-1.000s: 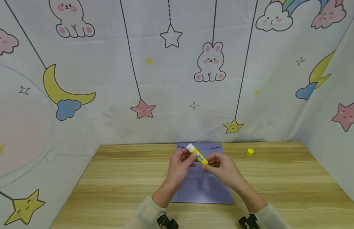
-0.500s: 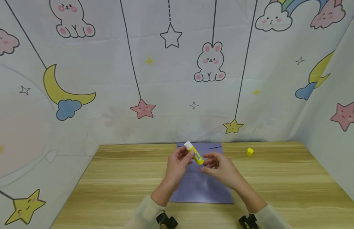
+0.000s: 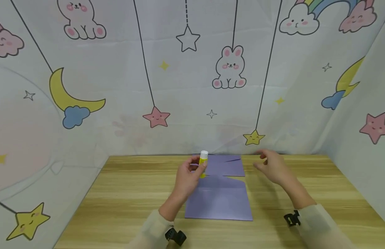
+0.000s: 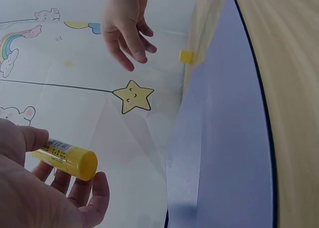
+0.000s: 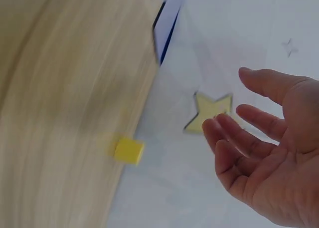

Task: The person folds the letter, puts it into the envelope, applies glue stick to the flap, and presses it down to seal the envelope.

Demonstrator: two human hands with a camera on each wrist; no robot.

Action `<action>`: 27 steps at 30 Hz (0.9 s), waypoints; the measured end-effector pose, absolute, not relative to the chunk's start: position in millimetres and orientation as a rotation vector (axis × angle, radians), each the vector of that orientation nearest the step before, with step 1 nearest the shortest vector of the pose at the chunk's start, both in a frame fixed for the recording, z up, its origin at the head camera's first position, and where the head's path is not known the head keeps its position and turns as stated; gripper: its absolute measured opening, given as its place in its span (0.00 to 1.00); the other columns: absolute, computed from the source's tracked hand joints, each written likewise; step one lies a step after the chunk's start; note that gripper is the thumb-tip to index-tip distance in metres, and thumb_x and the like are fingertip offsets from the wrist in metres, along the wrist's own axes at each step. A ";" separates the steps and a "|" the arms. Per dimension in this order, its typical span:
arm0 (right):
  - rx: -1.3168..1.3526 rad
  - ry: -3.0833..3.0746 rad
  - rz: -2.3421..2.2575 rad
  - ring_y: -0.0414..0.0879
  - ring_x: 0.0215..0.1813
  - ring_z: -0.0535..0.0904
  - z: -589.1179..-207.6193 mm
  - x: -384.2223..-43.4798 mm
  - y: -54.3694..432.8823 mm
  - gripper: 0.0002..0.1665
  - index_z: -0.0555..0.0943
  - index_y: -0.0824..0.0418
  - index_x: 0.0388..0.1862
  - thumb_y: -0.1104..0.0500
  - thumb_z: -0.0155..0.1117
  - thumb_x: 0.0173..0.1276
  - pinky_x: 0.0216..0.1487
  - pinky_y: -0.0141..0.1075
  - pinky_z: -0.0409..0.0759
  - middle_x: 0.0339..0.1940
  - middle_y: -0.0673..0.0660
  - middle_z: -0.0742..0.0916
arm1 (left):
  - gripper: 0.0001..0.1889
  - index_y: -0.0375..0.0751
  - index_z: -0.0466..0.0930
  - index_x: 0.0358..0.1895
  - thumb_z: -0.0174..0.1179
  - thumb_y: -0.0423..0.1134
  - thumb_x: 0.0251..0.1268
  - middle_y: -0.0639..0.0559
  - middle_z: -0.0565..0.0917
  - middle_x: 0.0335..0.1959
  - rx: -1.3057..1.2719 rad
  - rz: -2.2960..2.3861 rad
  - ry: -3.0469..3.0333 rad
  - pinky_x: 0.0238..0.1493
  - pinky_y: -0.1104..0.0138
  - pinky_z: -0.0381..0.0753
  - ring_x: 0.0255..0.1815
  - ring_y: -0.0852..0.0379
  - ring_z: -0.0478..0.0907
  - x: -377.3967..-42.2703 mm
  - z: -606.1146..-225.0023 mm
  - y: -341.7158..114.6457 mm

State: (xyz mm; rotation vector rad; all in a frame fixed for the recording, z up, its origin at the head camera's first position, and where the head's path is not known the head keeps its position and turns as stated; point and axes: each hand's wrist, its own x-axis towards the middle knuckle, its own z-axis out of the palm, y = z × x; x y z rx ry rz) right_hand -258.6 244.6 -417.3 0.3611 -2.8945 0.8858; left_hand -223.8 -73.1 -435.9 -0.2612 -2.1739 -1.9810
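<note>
My left hand (image 3: pixel 187 176) holds a yellow glue stick (image 3: pixel 203 159) nearly upright between thumb and fingers, its white end at the top. In the left wrist view the glue stick (image 4: pixel 65 158) shows a printed label and its round yellow end. My right hand (image 3: pixel 273 167) is in the air at the right, fingers loosely bent and holding nothing. The right wrist view shows the yellow cap (image 5: pixel 129 150) on the table, apart from that hand (image 5: pixel 279 153). In the head view the right hand hides the cap. Below the left hand lies a purple envelope (image 3: pixel 217 204).
A second purple envelope (image 3: pixel 226 167) lies behind the first, by the back edge of the wooden table (image 3: pixel 133 193). A white cloth backdrop (image 3: pixel 180 86) with printed stars and rabbits stands right behind and beside the table.
My right hand has left the glue stick and moved right, over toward the cap. The left hand has shifted slightly left and turned the glue stick more upright.
</note>
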 end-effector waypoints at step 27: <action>0.340 -3.161 0.538 0.75 0.61 0.78 -450.7 -305.9 300.3 0.20 0.80 0.78 0.58 0.70 0.67 0.70 0.59 0.64 0.79 0.57 0.76 0.83 | 0.15 0.39 0.87 0.55 0.74 0.30 0.67 0.51 0.83 0.47 -0.578 -0.934 -2.525 0.52 0.59 0.85 0.48 0.52 0.80 -222.7 -456.3 -83.5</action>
